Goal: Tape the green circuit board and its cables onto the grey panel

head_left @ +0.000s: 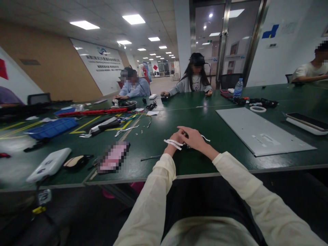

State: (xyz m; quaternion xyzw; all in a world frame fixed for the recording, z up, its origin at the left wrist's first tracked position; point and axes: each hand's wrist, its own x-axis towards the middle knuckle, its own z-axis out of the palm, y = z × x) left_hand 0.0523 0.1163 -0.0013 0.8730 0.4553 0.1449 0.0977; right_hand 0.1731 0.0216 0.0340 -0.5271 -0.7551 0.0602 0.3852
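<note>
My left hand [176, 137] and my right hand [197, 138] meet just above the green table [164, 119], near its front edge. Two narrow white strips [173, 144] lie around my left wrist. My right hand is closed over the fingers of my left, its index finger reaching across. A small dark thing [187, 136] shows in part between them; its kind is hidden. My left fingers are mostly covered and look curled around it. Another white strip [205, 138] sticks out beyond my right hand. A thin dark cord [150, 158] lies left of my wrists.
Left are a pink phone [114, 157], a computer mouse [77, 162], a white case [48, 164] and a blue basket [52, 128]. A grey panel [263, 131], tape roll [258, 109] and water bottle [238, 88] stand right. Two people [196, 78] sit opposite, others at the sides.
</note>
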